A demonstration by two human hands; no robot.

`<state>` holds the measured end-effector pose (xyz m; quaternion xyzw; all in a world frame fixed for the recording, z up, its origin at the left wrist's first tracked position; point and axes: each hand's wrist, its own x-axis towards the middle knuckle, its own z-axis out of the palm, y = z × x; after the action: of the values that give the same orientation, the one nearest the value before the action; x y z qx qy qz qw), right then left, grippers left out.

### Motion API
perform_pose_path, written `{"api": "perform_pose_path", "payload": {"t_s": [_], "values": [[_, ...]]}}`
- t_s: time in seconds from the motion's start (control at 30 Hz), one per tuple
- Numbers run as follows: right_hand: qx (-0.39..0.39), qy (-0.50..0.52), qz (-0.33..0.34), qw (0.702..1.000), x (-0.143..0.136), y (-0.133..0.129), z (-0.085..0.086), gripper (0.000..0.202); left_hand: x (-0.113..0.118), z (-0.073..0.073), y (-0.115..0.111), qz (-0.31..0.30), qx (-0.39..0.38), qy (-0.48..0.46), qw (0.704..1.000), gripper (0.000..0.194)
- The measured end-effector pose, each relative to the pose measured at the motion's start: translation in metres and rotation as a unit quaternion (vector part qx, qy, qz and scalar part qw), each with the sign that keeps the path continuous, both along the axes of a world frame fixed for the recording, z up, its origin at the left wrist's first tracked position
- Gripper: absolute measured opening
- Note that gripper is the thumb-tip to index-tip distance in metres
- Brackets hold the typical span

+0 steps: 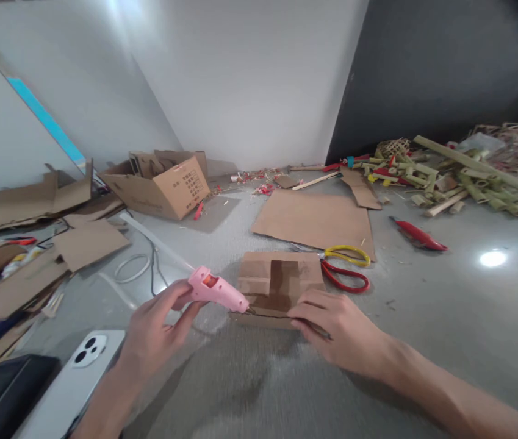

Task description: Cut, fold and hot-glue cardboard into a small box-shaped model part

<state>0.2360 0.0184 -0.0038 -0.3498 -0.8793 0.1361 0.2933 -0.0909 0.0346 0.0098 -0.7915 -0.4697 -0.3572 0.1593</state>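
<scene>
My left hand [167, 317] is closed around a pink hot glue gun [219, 291], with a clear glue stick trailing from its back end. The nozzle points right and meets the near left edge of a small cardboard box [252, 283]. A darker brown rectangle marks the middle of the box. My right hand [327, 317] grips the near right edge of this box, fingers pressed on it. Scissors [345, 286] with one yellow and one red handle lie just beyond my right hand, their blades partly hidden.
Behind the box lies a flat cardboard sheet [313, 216]. An open carton [158, 186] stands at the back left, near cardboard scraps [91, 244]. A white phone [75, 378] and black case [11, 390] are front left. A red knife [421, 236] and bamboo pieces [478, 174] lie right.
</scene>
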Motion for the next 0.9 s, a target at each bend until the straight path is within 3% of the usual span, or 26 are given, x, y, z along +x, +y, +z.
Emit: {"api": "perform_pose_path", "payload": {"t_s": [0.9], "values": [[-0.003, 0.006, 0.006, 1.000, -0.0004, -0.0001, 0.0002, 0.022, 0.0009, -0.0039, 0.0008, -0.020, -0.015, -0.007, 1.000, 0.007]]}}
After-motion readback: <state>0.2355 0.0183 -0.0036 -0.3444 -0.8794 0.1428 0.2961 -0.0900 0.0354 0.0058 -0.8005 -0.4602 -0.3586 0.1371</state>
